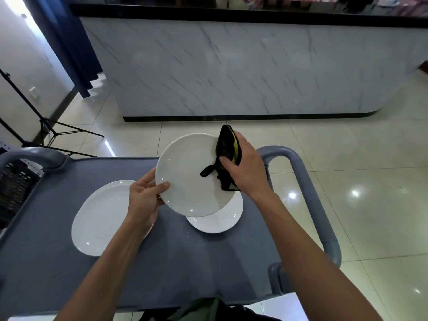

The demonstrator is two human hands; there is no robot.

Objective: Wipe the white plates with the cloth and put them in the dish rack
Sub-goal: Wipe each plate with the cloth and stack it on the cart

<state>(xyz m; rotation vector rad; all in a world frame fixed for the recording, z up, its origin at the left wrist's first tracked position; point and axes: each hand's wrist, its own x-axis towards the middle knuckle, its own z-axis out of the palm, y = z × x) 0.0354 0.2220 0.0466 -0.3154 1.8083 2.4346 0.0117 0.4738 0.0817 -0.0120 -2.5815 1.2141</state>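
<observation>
My left hand [144, 198] grips the left rim of a round white plate [185, 179], held tilted above the grey cart top [185, 262]. My right hand [245, 167] holds a black and yellow cloth [227, 144] against the plate's right edge, thumb on the plate's face side. A second white plate [215, 222] lies on the cart under the held one, mostly covered by it. A larger oval white plate [102, 218] lies on the cart to the left, partly behind my left forearm.
A black slatted rack or crate [14, 188] sits at the cart's left edge. The cart's grey handle [310, 188] curves along its right side. A tripod [44, 128] stands on the tiled floor at left, and a marble-fronted counter [231, 72] lies ahead.
</observation>
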